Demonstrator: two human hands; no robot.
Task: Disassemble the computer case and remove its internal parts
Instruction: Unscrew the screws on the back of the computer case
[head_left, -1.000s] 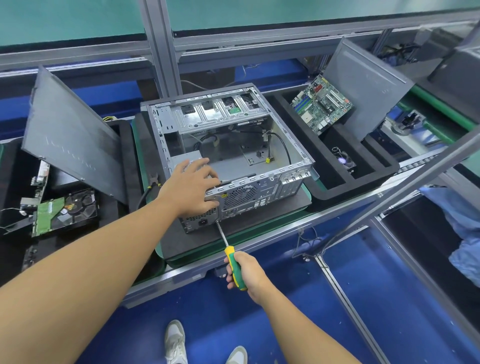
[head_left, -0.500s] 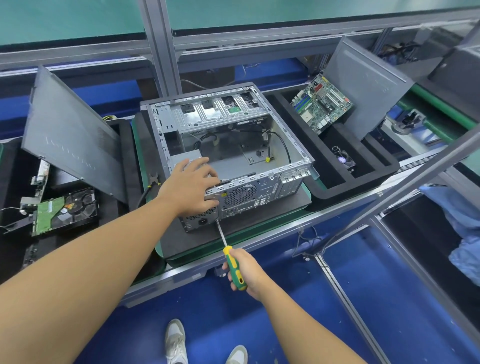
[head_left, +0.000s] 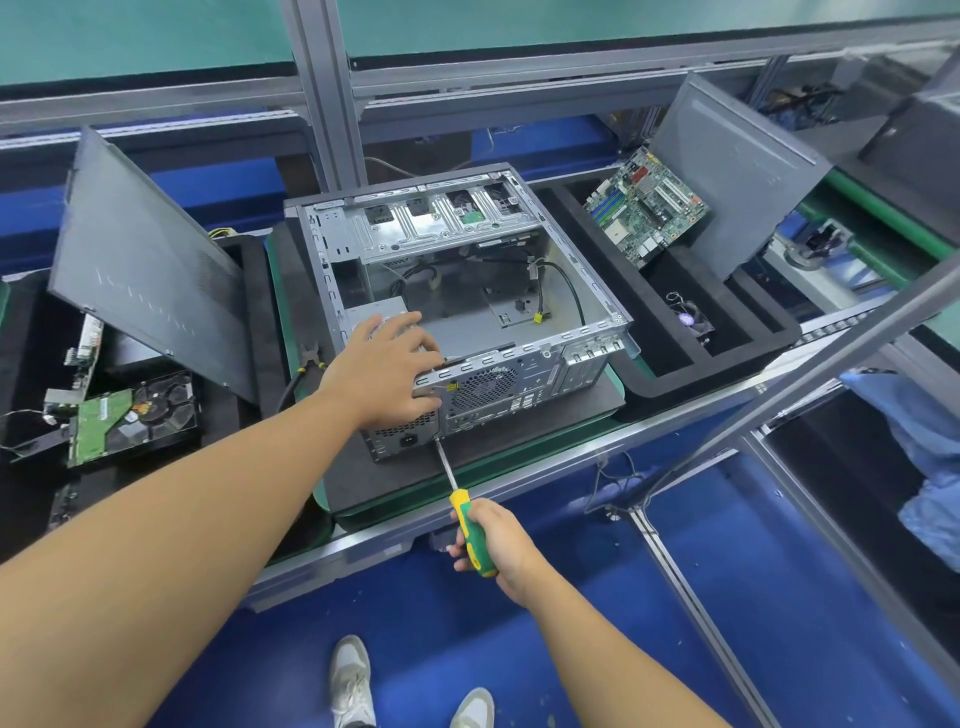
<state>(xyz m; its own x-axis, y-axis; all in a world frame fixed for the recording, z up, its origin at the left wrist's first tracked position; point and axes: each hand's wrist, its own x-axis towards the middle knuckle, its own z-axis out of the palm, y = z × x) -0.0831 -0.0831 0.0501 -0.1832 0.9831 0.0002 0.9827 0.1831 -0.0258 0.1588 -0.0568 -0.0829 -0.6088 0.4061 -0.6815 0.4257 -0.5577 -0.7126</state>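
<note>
On the perforated steel case (head_left: 519, 374), left hand (head_left: 379, 371) rests, fingers (head_left: 410, 332) spread loose; right hand (head_left: 498, 540) clenches the green-yellow screwdriver (head_left: 460, 501).

Computer case (head_left: 519, 384): grey steel, side off, open side up on dark mat, rear fan grille twd viewer. Inside: PSU (head_left: 382, 313) near-left corner, loose blk cables (head_left: 563, 273), drive cage (head_left: 441, 223) at far end. Screwdriver (head_left: 448, 470) tip at rear panel.

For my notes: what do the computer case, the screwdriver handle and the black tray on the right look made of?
The computer case: bare sheet metal, probably steel; dull grey sheen, punched holes. The screwdriver handle: green-and-yellow plastic or rubber, smooth. The black tray: apparently foam, matte with thick rounded walls.
</note>
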